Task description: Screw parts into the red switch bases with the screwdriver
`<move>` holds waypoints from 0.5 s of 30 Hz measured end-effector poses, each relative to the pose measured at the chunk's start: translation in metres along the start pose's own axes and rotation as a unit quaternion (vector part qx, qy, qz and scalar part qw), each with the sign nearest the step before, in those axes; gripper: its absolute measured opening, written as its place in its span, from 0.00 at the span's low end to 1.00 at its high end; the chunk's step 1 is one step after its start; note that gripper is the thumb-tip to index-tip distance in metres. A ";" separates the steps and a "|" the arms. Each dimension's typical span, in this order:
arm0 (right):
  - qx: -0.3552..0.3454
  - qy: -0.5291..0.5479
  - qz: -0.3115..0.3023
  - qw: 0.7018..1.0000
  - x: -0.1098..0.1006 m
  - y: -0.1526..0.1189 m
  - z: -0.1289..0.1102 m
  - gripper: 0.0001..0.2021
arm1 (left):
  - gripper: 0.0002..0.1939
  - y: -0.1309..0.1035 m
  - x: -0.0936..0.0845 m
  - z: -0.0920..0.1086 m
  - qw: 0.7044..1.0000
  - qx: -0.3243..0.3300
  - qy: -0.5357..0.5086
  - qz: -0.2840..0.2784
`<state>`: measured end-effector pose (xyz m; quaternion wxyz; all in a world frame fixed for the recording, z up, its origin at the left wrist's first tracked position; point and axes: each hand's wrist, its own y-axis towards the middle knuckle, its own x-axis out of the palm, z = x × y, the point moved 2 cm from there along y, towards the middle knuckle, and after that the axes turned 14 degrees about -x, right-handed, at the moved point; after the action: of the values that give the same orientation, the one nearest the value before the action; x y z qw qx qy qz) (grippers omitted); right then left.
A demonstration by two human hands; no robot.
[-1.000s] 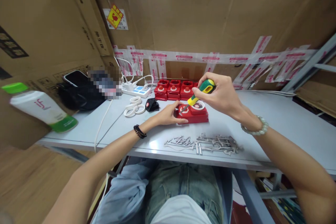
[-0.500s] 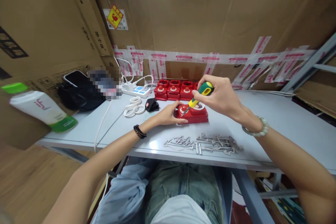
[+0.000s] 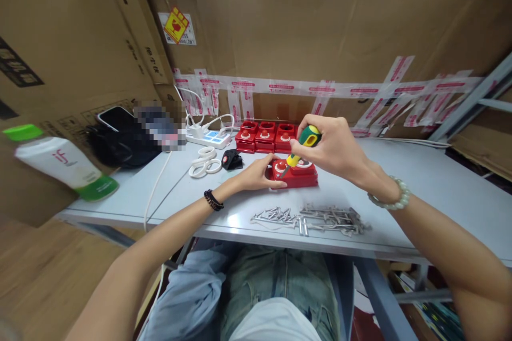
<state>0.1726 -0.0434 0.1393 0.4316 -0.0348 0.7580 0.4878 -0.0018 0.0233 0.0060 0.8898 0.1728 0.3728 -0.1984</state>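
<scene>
Bench work with a hand tool, seen from above. At the centre of the frame, the red housing [image 3: 302, 177] lies on the pale tabletop [image 3: 404, 181], a white ring on its upper face. The left hand [image 3: 260, 175] holds its left end in a moderately wide grip, thumb along the near side and fingers towards the far side. The right hand [image 3: 334, 144] has a narrow, closed grip around the green-and-yellow handle of the screwdriver [image 3: 306, 145]; the shaft slants down and left to the housing's upper face. Whether the tip is seated in a screw is too small to tell.

Behind the housing stands a row of red units [image 3: 265, 137], its right end hidden by the right hand. Left of the row are the white power strip [image 3: 212, 138] with plugs and cables, the white rings [image 3: 205, 162] and a small black object [image 3: 232, 160], the last just beyond the left wrist. In front of the housing, towards the tabletop's near edge, lie loose screws [image 3: 280, 215] and, to their right, a heap of metal parts [image 3: 334, 218]. At left, the white-and-green bottle [image 3: 66, 162] leans beside a black bag [image 3: 120, 144]. The cardboard [image 3: 320, 26] closes off the rear.
</scene>
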 end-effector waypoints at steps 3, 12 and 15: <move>0.001 -0.003 0.007 1.000 0.001 0.001 0.000 0.07 | 0.36 0.000 0.000 0.000 1.000 0.005 -0.008 -0.001; 0.004 -0.012 -0.007 1.000 0.006 0.003 0.002 0.08 | 0.35 -0.001 -0.001 0.002 1.000 0.009 -0.014 -0.001; 0.008 -0.102 -0.042 0.994 0.009 0.010 -0.001 0.11 | 0.35 0.000 0.000 0.002 1.000 0.007 -0.019 -0.002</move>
<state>0.1612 -0.0356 0.1407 0.5270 -0.0130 0.7119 0.4640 -0.0009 0.0220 0.0075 0.8952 0.1747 0.3546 -0.2057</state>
